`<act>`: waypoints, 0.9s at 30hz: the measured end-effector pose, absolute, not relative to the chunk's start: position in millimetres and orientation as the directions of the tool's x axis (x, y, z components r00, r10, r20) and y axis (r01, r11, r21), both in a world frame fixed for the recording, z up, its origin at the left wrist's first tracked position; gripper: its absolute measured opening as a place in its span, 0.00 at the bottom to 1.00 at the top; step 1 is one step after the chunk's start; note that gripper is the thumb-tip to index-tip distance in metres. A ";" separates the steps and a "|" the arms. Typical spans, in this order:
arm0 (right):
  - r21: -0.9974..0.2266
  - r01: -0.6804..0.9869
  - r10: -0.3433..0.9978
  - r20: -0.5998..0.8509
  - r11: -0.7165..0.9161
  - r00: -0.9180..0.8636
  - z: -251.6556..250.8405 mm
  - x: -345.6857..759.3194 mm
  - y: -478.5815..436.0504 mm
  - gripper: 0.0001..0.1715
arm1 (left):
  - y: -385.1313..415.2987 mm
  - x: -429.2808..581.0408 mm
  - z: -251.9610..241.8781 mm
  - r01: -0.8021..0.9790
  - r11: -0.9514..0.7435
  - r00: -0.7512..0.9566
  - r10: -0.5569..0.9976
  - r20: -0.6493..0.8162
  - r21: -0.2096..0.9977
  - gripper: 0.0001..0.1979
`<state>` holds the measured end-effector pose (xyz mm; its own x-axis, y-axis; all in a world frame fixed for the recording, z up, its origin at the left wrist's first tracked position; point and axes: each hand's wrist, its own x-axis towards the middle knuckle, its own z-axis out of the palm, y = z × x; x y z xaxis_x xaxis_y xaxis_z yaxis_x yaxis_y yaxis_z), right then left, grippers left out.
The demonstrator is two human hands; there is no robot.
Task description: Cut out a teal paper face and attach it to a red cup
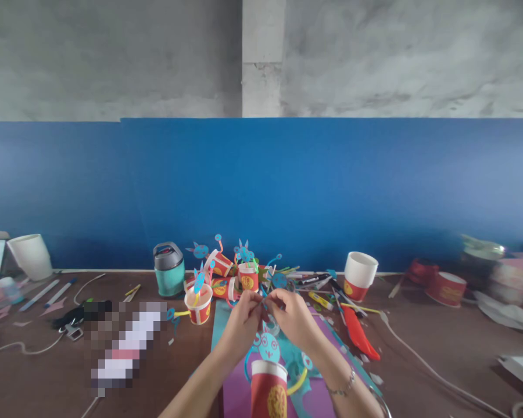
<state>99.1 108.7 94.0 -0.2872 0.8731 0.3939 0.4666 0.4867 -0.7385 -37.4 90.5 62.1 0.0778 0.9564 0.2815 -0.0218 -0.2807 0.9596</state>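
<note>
My left hand (245,313) and my right hand (291,314) meet above the middle of the desk, fingertips pinched close together. Whatever sits between them is too small and hidden to name. Just below stands a red paper cup (269,388) with a white rim and a yellow emblem. A light-blue paper rabbit face (268,346) rises behind its rim. A yellow bent strip (300,383) with a paper disc sticks out from the cup's right side. Under my hands lie purple paper (235,395) and teal cut paper (297,360).
Behind my hands is a cluster of decorated red cups (248,277), beside a teal lidded jar (169,273). White-and-red cups (360,276) stand at right, near a red-orange tool or case (359,334). A cable (422,366) crosses the desk. A blue partition (314,191) borders the back.
</note>
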 end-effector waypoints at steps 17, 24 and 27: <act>-0.842 0.407 0.934 0.301 0.355 -0.191 96.5 102.5 108.1 0.12 | 82.9 -33.7 73.2 -0.002 -0.333 0.114 0.937 0.331 0.943 0.03; -0.915 0.241 0.916 0.238 0.323 -0.324 106.5 100.3 103.7 0.11 | 87.1 -36.6 71.8 -0.060 -0.272 0.158 0.947 0.279 0.960 0.07; -0.868 0.301 0.907 0.316 0.395 -0.279 109.6 99.8 101.2 0.12 | 88.8 -37.4 69.3 -0.078 -0.240 0.140 0.958 0.249 0.968 0.12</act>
<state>99.8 101.2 109.6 -0.2791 0.9068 0.3159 0.3010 0.3951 -0.8679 -37.4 88.8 69.3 0.1397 0.9583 0.2494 -0.0779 -0.2404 0.9675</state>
